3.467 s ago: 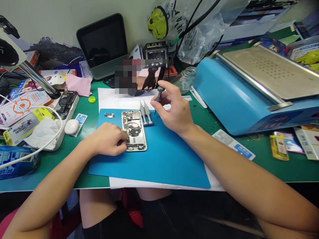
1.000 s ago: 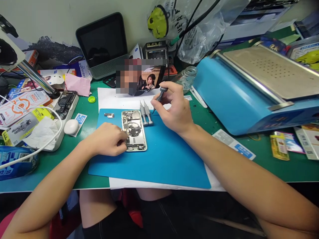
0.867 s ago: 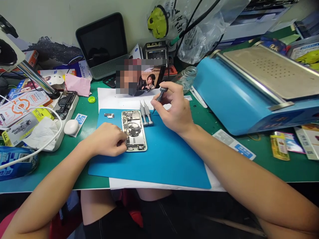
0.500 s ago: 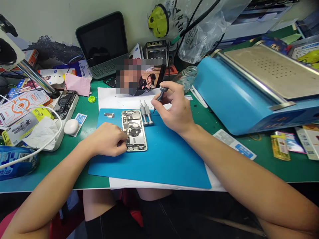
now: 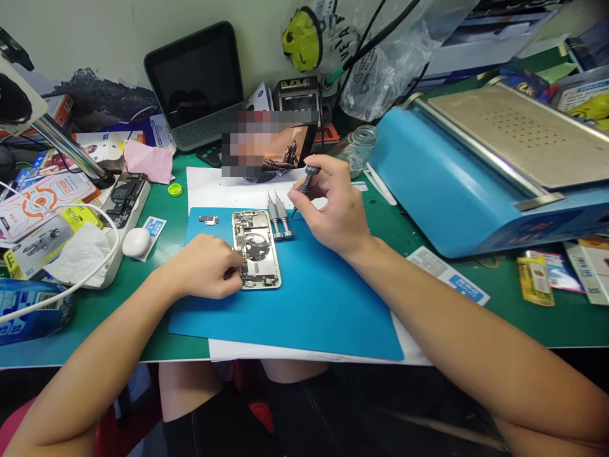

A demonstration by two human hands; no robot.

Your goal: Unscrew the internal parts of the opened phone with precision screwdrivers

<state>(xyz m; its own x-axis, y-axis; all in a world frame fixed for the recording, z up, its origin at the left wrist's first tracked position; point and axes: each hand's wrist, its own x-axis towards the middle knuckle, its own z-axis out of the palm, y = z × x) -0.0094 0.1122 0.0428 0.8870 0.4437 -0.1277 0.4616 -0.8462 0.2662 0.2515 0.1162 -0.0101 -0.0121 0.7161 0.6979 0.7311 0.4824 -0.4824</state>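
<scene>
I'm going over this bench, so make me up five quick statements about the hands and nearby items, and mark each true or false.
1. The right hand holds a dark screwdriver. True.
2. That screwdriver's tip touches the opened phone. False: it is off to the phone's right.
3. The left hand is at the phone's left edge. True.
4. Two grey screwdrivers lie beside the phone. True.
5. The green cap sits on the blue mat. False: it is on the green table.
</scene>
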